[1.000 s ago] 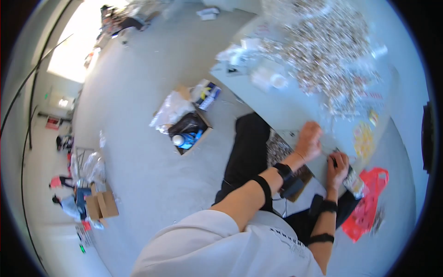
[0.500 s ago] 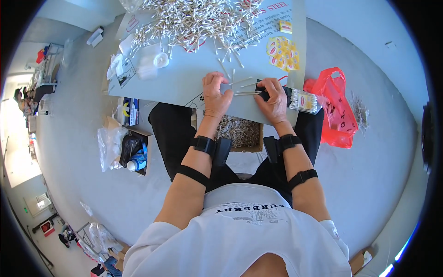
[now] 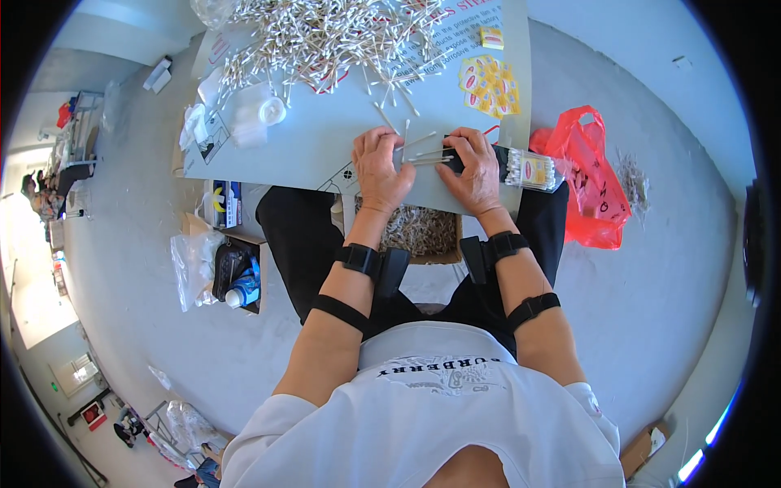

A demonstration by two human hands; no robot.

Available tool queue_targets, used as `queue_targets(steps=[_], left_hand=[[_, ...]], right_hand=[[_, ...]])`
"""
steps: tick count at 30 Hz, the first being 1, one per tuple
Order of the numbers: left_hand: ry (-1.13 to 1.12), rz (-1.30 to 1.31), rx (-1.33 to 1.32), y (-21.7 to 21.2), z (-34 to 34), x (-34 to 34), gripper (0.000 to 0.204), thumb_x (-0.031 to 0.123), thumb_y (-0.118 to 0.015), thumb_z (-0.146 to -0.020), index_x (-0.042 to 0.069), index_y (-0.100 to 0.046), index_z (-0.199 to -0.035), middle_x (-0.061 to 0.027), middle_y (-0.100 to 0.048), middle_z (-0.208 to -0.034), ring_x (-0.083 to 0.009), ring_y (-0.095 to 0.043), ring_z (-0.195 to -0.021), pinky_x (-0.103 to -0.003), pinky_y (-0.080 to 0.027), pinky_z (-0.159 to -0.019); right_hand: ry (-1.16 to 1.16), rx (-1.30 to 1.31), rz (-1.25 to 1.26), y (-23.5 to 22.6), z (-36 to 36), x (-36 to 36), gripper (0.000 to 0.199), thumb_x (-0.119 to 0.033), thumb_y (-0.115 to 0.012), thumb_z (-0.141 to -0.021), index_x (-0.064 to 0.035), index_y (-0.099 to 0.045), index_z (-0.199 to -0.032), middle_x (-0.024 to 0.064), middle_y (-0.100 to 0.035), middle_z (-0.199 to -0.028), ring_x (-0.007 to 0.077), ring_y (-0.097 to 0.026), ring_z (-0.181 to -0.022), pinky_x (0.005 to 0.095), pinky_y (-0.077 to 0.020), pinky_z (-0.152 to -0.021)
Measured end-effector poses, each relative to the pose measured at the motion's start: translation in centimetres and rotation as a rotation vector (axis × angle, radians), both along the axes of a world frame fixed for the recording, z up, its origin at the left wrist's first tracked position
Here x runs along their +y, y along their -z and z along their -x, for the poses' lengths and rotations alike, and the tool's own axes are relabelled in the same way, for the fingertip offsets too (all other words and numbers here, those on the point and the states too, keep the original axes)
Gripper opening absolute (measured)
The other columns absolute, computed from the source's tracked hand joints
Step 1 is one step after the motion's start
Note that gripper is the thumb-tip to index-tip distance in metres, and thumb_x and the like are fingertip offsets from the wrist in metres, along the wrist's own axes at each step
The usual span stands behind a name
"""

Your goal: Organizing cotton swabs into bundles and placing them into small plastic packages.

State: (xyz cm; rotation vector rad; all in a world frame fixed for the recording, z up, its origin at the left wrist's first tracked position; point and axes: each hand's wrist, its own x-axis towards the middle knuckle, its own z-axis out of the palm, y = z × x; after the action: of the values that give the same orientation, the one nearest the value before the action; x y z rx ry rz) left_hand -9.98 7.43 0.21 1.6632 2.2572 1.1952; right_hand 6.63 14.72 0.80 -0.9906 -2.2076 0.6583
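While left hand [image 3: 381, 171] gapes beside swabs [image 3: 421, 141], right hand [image 3: 477, 174] spans black block [image 3: 501, 161], grip unclear.

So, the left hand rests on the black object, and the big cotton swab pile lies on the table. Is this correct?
No: the head view shows the right hand on the black object. The cotton swab pile does lie on the table.

Swab pile [image 3: 333, 41] partly beyond top edge.

Grey floor [image 3: 154, 252] beside pale wall [image 3: 691, 89]
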Motion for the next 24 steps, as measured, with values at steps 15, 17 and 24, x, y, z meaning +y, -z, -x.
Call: queue_targets(steps=[15,17,24], left_hand=[[0.019,-0.040,-0.042,0.13,0.45,-0.20,0.032,0.011,-0.062,-0.059,0.006,-0.062,-0.091,-0.0065,-0.059,-0.107,-0.0298,-0.049,-0.107,-0.041,-0.037,-0.094],[0.021,-0.037,-0.050,0.08,0.43,-0.21,0.032,0.011,-0.062,-0.059,0.007,-0.062,-0.091,-0.0063,-0.059,-0.107,-0.0296,-0.049,-0.106,-0.041,-0.037,-0.093],[0.020,-0.043,-0.073,0.02,0.42,-0.16,0.031,0.012,-0.062,-0.059,0.006,-0.062,-0.089,-0.0058,-0.059,-0.106,-0.0290,-0.050,-0.106,-0.040,-0.037,-0.093]], right_hand=[[-0.057,0.035,-0.027,0.22,-0.14,-0.37,0.025,-0.007,-0.074,-0.064,-0.0069,-0.063,-0.087,0.0095,-0.055,-0.102,0.0309,-0.057,-0.096,0.0413,-0.0478,-0.083],[-0.060,0.038,-0.017,0.06,-0.10,-0.41,0.026,-0.008,-0.074,-0.065,-0.0067,-0.063,-0.088,0.0099,-0.055,-0.103,0.0311,-0.056,-0.097,0.0412,-0.0474,-0.084],[-0.021,0.017,-0.045,-0.12,0.07,-0.36,0.029,-0.009,-0.075,-0.064,-0.0061,-0.061,-0.090,0.0105,-0.054,-0.107,0.0313,-0.055,-0.102,0.0416,-0.0464,-0.086]])
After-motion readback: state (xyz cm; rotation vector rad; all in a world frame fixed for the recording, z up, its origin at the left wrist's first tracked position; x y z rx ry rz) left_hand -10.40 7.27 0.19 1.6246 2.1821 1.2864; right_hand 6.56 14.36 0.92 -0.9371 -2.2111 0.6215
